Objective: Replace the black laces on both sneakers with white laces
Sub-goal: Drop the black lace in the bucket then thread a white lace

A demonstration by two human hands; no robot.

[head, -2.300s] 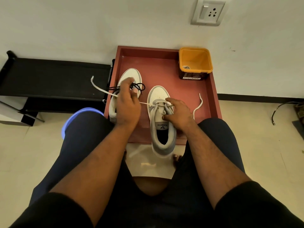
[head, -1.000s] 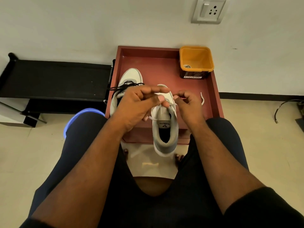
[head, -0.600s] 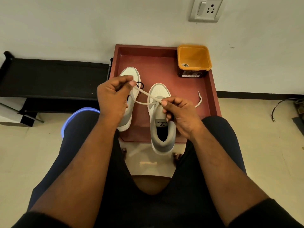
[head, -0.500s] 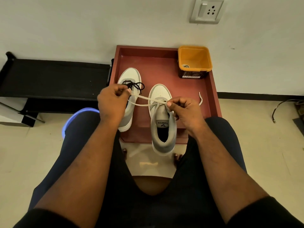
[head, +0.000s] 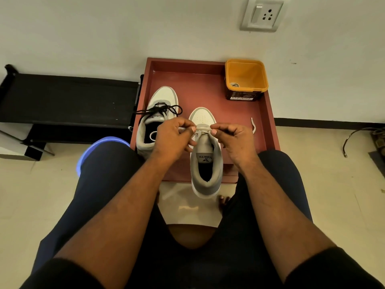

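Red tray (head: 268, 130) on the floor by the wall; our left hand (head: 174, 135) and right hand (head: 233, 136) each pinch the white lace (head: 203, 128) over the near sneaker (head: 205, 155), fingers curled tight. Black-laced sneaker (head: 160, 107) sits at the tray's left edge.

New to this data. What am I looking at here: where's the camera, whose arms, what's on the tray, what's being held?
There is no robot here. A person wears one wide-angle camera on the head, looking forward and down, so the arms are the person's own.

A red tray lies on the floor against the wall. In it are two white and grey sneakers and an orange tub. The left sneaker has loose black laces on top. The right sneaker sticks out over the tray's near edge.

The left hand and right hand each pinch the white lace over the right sneaker's front. One lace end lies on the tray to the right.
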